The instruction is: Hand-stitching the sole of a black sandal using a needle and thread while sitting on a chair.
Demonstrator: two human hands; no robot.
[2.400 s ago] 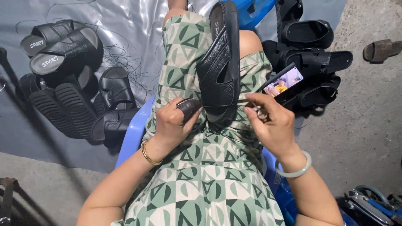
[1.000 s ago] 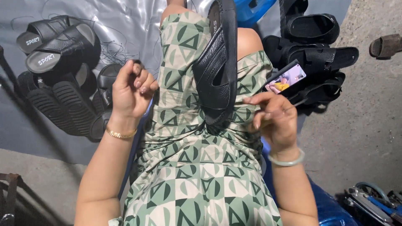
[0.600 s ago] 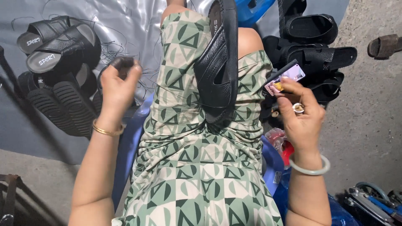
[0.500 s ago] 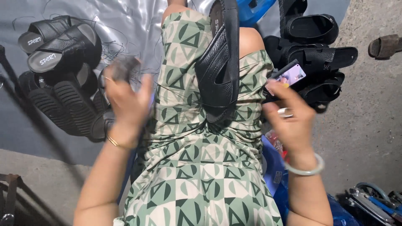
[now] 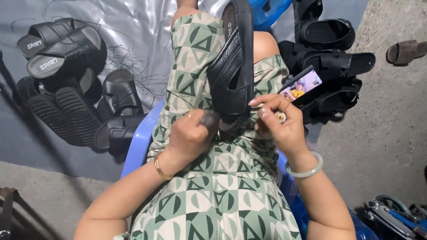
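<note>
At ten o'clock a heap of black sandals (image 5: 66, 93) lies on a grey sheet (image 5: 133, 26); a second stack (image 5: 329, 58) sits at two o'clock with a phone (image 5: 302, 84) propped on it. One black sandal (image 5: 233, 66) rests along the lap at twelve o'clock: it looks light, with a stiff sole and soft leathery strap, best gripped at the heel. The left hand (image 5: 191, 135) is closed on a small dark tool (image 5: 209, 119) at that heel; the right hand (image 5: 278, 122) pinches its edge. No containers show.

Both hands (image 5: 191, 135) (image 5: 278, 124) curled, close together

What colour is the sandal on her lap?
Black sandal, seen best in the head view.
</note>
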